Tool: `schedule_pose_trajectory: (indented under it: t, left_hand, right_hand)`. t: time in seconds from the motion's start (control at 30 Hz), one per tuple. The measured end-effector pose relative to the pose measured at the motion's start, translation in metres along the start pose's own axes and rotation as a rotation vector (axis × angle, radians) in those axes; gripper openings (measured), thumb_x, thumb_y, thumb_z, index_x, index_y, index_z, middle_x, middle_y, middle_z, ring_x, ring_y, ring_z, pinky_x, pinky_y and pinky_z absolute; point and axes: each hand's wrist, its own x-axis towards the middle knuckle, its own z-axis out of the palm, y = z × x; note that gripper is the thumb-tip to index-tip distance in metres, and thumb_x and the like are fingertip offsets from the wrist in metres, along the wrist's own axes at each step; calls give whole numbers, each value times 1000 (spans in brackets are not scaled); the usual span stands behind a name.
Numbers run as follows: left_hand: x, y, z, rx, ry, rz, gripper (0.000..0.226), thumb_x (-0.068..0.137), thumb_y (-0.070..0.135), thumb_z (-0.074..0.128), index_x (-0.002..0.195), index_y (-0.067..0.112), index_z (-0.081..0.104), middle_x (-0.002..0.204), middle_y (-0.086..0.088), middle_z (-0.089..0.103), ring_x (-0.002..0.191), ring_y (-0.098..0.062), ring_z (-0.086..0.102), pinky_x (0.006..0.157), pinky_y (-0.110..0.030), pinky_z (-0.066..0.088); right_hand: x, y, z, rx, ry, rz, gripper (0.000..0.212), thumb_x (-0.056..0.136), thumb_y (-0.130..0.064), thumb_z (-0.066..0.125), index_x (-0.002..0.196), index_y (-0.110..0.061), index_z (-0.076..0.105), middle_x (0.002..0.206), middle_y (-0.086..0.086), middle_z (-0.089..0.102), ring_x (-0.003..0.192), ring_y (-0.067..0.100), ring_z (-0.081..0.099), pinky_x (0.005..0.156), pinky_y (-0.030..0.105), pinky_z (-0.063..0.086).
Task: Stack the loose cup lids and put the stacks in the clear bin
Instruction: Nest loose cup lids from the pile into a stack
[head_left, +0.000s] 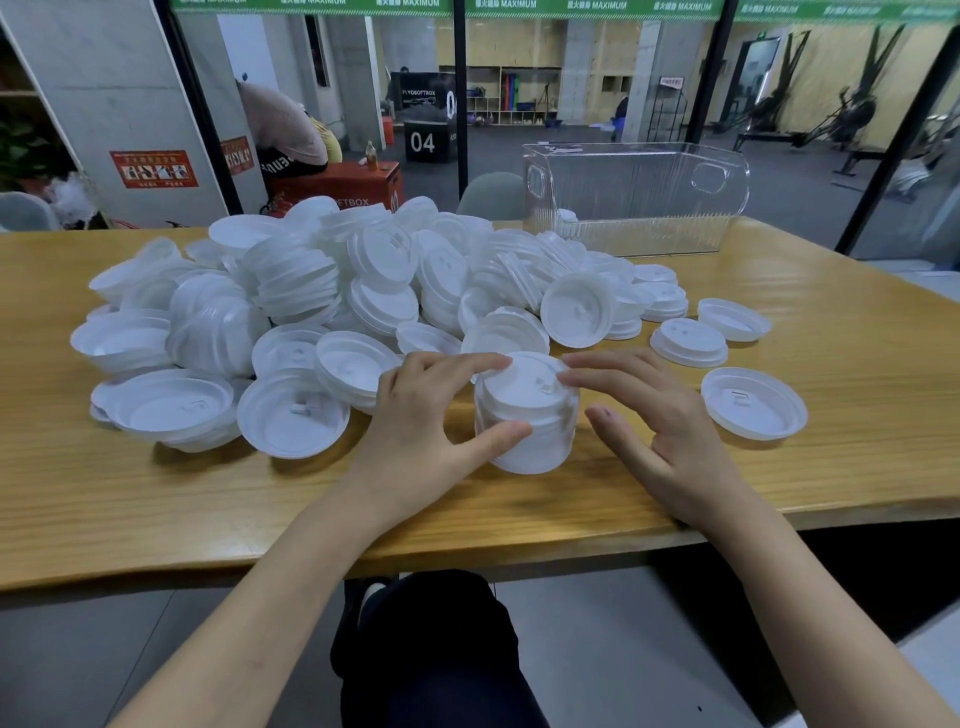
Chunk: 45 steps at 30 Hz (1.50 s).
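Left grip: the left hand (428, 415) grasps a short stack of white round plastic cup lids (530, 397). Its fingers are curled over the top and its thumb is pressed against the near side.
Right grip: the right hand (665, 436) is released. Its fairly straight fingertips touch the stack's top right rim, while the thumb is spread just beside the stack; I cannot tell whether it touches.
Stack: it stands upright on the long wooden table (857, 426), near the middle of the near edge, between the two hands.
Heap: a big heap of loose white plastic lids (311, 291) covers the left and middle of the table. It reaches back towards the far edge and touches the stack's far side; some lids in it are nested in leaning runs, others lie hollow side up.
Stray lids: one upturned white lid (754, 402) lies just right of the right hand. Two more single white lids (688, 343) lie beyond it, towards the right edge.
Bin: the clear ribbed plastic bin (649, 202) stands at the far edge, right of the heap and well apart from the stack.
Person: dark trousers (441, 649) show below the near edge.
Behind: a black box marked 04 (423, 140) stands on the floor beyond the glass.
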Motion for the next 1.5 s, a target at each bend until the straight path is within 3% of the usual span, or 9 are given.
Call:
schedule_pose_trajectory:
  t: [0.23, 0.47, 0.63, 0.73, 0.83, 1.0, 1.2, 1.33, 1.5]
  left_hand:
    - [-4, -33, -34, 348, 222, 8, 57, 78, 64, 56, 122, 27, 62, 124, 9, 62, 117, -18, 47, 94, -27, 22]
    - [-10, -61, -52, 633, -11, -13, 50, 75, 47, 75, 119, 25, 63, 116, 6, 65, 121, -21, 49, 112, -40, 11]
    - [-9, -63, -46, 671, 82, 70, 15, 82, 28, 74, 95, 21, 70, 91, 6, 72, 99, -24, 63, 108, -42, 13]
    - [-7, -58, -47, 567, 163, 53, 31, 86, 44, 53, 95, 22, 71, 88, 6, 70, 98, -14, 55, 100, -35, 19]
    - [-2, -43, -50, 268, 219, -64, 39, 86, 53, 56, 105, 23, 71, 95, 7, 70, 96, -14, 60, 102, -37, 31]
    - [12, -18, -50, -369, 208, -302, 20, 94, 23, 64, 111, 32, 63, 86, 5, 68, 82, -2, 62, 77, -16, 47]
    - [19, -31, -39, -75, 187, -272, 22, 101, 19, 53, 119, 20, 65, 106, 13, 63, 101, -2, 59, 88, -14, 44]
    - [10, -41, -37, 166, 108, -240, 52, 96, 53, 35, 128, 23, 62, 126, 4, 62, 122, -18, 51, 108, -44, 34]
    - [1, -44, -33, 355, 2, -200, 88, 70, 82, 31, 136, 27, 52, 137, 10, 53, 128, -15, 41, 112, -38, 17]
  right_hand:
    - [0, -2, 0, 3, -2, 27, 42, 101, -44, 43, 120, -16, 68, 126, -5, 64, 121, 18, 56, 99, 41, 45]
    - [-1, -2, 0, 24, -24, 50, 38, 99, -41, 46, 120, -18, 67, 126, -5, 64, 123, 19, 56, 101, 43, 44]
    - [-1, -2, 1, 20, -17, 63, 39, 99, -43, 45, 120, -18, 67, 125, -6, 64, 122, 17, 56, 100, 43, 45]
    - [0, -1, 0, 18, -21, 67, 38, 99, -42, 46, 120, -18, 67, 125, -6, 64, 122, 17, 56, 100, 43, 45]
    - [0, -2, 0, 17, -24, 73, 37, 98, -41, 46, 120, -19, 67, 124, -6, 64, 122, 16, 56, 100, 41, 45]
    - [0, -3, 0, 19, -23, 82, 36, 98, -41, 46, 119, -20, 67, 123, -7, 64, 122, 15, 56, 101, 38, 45]
    - [-1, -3, 0, 15, -23, 88, 36, 98, -42, 47, 119, -21, 67, 123, -7, 65, 122, 14, 55, 101, 35, 44]
    - [-1, -2, 0, 20, -22, 89, 36, 98, -43, 47, 119, -22, 67, 123, -8, 64, 122, 14, 55, 101, 35, 44]
    - [-1, 0, 1, 19, -13, 75, 41, 99, -50, 44, 119, -22, 66, 122, -8, 65, 122, 16, 56, 99, 39, 46]
